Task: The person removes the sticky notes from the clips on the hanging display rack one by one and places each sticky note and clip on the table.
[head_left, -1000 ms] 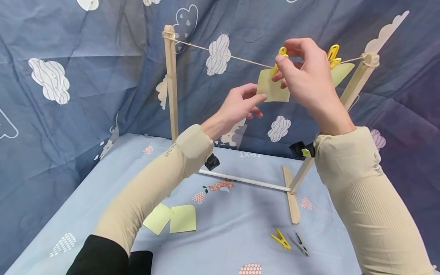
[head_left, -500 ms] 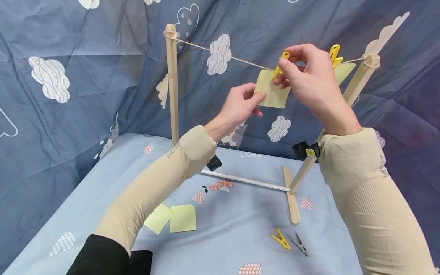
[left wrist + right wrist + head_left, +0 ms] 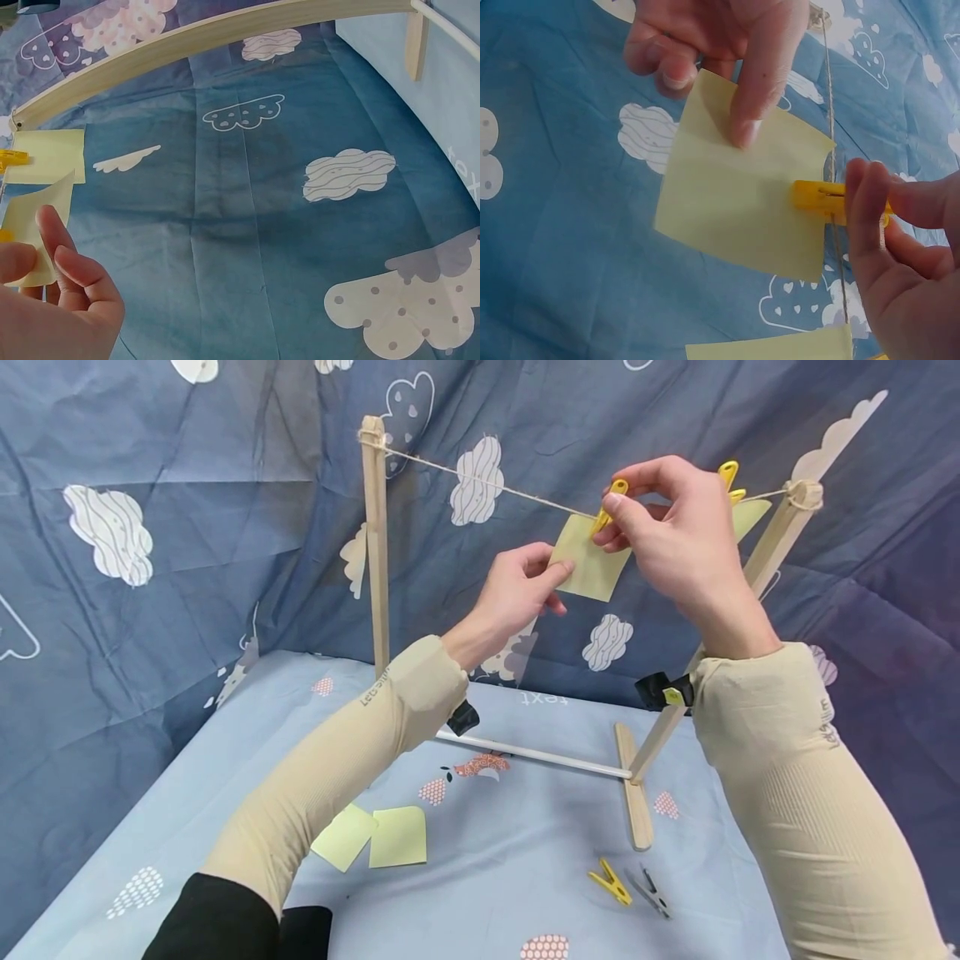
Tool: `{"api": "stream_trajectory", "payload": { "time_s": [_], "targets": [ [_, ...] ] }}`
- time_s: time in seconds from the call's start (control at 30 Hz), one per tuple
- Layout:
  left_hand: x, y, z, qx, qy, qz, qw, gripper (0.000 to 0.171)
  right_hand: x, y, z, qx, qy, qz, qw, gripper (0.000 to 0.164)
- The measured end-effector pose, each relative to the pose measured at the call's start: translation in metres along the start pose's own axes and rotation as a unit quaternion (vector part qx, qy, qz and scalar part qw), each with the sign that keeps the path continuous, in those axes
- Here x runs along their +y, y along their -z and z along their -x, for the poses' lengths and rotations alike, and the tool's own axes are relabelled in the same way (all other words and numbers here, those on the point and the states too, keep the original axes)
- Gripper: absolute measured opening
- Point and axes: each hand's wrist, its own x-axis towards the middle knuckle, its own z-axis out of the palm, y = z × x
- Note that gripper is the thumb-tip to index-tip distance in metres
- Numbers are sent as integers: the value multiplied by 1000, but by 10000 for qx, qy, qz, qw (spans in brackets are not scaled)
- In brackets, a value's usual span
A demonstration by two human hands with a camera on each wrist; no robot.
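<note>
My left hand pinches the left edge of a yellow sticky note between thumb and fingers. The note hangs at a tilt just under a string tied between two wooden posts. With thumb and fingertips my right hand pinches a yellow clothespin whose jaws lie over the note's upper edge at the string. In the left wrist view the note bends beside my left thumb. To the right, a second sticky note hangs from the string by another yellow clothespin, partly behind my right hand.
Two sticky notes lie on the blue cloth at left. A yellow clothespin and a grey one lie at front right. The wooden posts stand joined by a white rod low down.
The held note has tilted, its lower edge swinging down and slightly left. Both hands shift a little; the right hand and clothespin sit slightly lower than a second ago.
</note>
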Motion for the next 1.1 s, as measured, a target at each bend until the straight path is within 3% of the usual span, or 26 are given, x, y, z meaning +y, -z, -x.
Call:
{"api": "stream_trajectory", "payload": {
  "time_s": [0.6,1.1],
  "targets": [
    [-3,1,4,32,79,-16,10000,19,4,-4,3,907,844,-188,9921,20],
    [-5,6,7,50,110,133,9998,19,-2,-4,3,1520,1189,-501,9799,15]
  ]
}}
